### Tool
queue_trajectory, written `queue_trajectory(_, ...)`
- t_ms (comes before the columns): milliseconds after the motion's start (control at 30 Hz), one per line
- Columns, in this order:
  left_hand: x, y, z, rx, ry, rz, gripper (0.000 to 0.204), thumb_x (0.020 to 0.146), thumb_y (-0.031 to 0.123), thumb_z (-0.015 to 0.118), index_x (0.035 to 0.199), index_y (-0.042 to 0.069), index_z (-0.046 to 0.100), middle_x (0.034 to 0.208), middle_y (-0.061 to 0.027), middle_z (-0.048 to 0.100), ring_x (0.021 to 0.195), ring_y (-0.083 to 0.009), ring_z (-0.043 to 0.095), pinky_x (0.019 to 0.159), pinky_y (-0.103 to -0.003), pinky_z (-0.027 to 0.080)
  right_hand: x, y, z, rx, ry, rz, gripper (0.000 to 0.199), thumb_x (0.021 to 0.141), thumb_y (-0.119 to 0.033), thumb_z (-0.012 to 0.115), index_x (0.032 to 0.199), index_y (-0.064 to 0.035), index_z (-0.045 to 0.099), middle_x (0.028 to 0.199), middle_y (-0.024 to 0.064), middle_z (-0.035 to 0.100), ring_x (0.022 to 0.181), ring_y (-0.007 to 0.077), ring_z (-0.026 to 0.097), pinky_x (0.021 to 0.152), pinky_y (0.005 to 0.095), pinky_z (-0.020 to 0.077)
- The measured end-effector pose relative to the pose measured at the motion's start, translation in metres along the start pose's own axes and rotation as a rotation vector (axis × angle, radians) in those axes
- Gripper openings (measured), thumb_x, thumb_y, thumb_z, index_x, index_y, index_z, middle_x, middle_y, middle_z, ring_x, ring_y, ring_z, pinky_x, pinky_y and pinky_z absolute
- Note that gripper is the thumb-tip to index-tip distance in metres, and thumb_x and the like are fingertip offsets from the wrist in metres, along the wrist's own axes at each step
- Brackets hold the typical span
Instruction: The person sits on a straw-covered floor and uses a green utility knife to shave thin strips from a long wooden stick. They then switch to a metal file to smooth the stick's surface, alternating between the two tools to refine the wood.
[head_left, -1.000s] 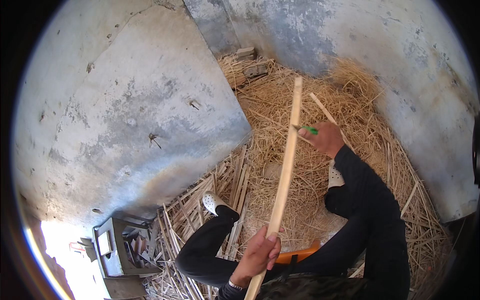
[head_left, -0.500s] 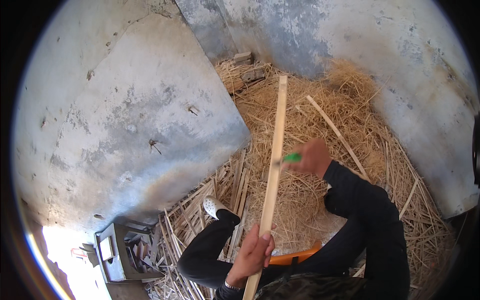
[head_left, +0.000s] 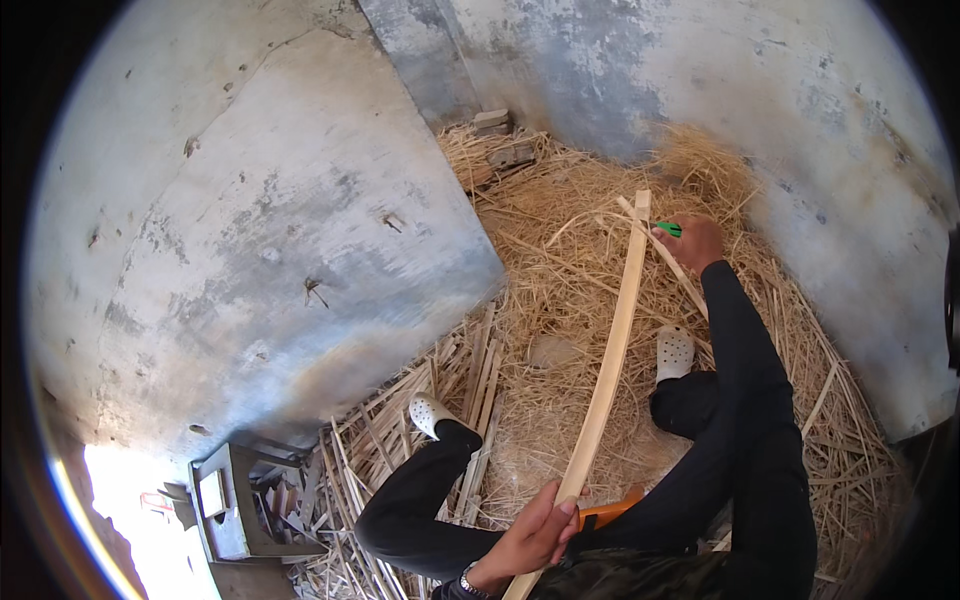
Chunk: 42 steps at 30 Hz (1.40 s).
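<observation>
A long, pale bamboo strip [head_left: 613,360] slants away from my lap, bowed slightly along its length. My left hand [head_left: 540,530] is closed round its near part. Close to the far end of the strip, my right hand [head_left: 695,242] grips a small green-handled knife [head_left: 670,229]; its blade cannot be made out. A thin curled shaving [head_left: 585,220] arches to the left from the strip's far end. Another loose strip [head_left: 685,280] lies beyond, passing beneath my right hand.
Straw-like shavings [head_left: 560,265] cover the floor, with split strips [head_left: 480,390] piled at the left. Worn walls [head_left: 330,200] enclose the corner. Broken bricks [head_left: 492,122] lie at the back. A wooden stool [head_left: 235,510] rests lower left. An orange object [head_left: 610,508] shows beneath me.
My right hand has moved away along the strip with the knife to its far end. The strip has swung right and now bows. A curled shaving shows there, and my left hand shifted slightly right.
</observation>
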<state>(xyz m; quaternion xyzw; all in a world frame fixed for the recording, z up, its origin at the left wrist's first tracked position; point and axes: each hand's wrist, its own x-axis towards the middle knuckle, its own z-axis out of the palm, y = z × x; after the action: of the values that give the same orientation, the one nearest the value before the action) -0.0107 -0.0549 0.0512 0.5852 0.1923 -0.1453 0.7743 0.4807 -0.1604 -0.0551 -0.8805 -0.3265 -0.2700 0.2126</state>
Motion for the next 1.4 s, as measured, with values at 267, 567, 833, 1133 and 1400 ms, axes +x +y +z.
queue_trajectory(267, -0.061, -0.059, 0.001, -0.308, 0.384, -0.398, 0.034, 0.100, 0.026, 0.052, 0.129, 0.008, 0.048, 0.069, 0.0058, 0.046, 0.055, -0.0026, 0.040, 0.048, -0.019, 0.032, -0.023, 0.124, 0.014, 0.030, -0.195, 0.743, 0.078, 0.089, -0.073, 0.040, 0.064, -0.0038, 0.063, 0.055, 0.0085, 0.049, 0.051, 0.0217, 0.049, 0.050, 0.0395, 0.0402)
queue_trajectory(567, 0.020, 0.002, -0.040, 0.064, 0.225, 0.090, 0.033, 0.105, 0.023, 0.037, 0.128, 0.001, 0.040, 0.068, 0.0018, 0.043, 0.049, -0.0050, 0.042, 0.046, -0.019, 0.039, -0.005, -0.104, -0.050, 0.383, -0.419, 0.032, 0.077, 0.081, -0.079, 0.048, 0.053, -0.0080, 0.060, 0.040, 0.0013, 0.033, 0.036, 0.0176, 0.035, 0.039, 0.0365, 0.0303)
queue_trajectory(833, 0.024, 0.023, -0.039, 0.116, 0.289, 0.135, 0.034, 0.105, 0.023, 0.037, 0.129, 0.000, 0.041, 0.069, 0.0023, 0.044, 0.049, -0.0038, 0.042, 0.048, -0.018, 0.039, -0.072, -0.191, -0.091, 0.332, -0.519, -0.515, 0.071, 0.072, -0.083, 0.052, 0.066, -0.0155, 0.072, 0.044, 0.0045, 0.051, 0.039, 0.0220, 0.053, 0.040, 0.0339, 0.0396)
queue_trajectory(1133, 0.017, 0.022, -0.033, 0.106, 0.346, 0.148, 0.033, 0.103, 0.023, 0.038, 0.127, 0.000, 0.043, 0.067, 0.0026, 0.044, 0.046, -0.0044, 0.040, 0.045, -0.018, 0.038, -0.071, -0.203, -0.091, 0.478, -0.260, -0.479, 0.076, 0.075, -0.084, 0.048, 0.063, -0.0130, 0.070, 0.041, 0.0003, 0.047, 0.037, 0.0187, 0.050, 0.037, 0.0317, 0.0366)
queue_trajectory(1400, 0.014, 0.020, -0.014, 0.141, 0.263, 0.117, 0.033, 0.103, 0.022, 0.038, 0.126, -0.001, 0.044, 0.068, 0.0027, 0.044, 0.046, -0.0044, 0.041, 0.045, -0.019, 0.039, -0.027, -0.125, -0.046, 0.388, -0.285, -0.155, 0.082, 0.077, -0.085, 0.043, 0.048, -0.0090, 0.055, 0.039, 0.0000, 0.039, 0.034, 0.0151, 0.038, 0.035, 0.0341, 0.0322)
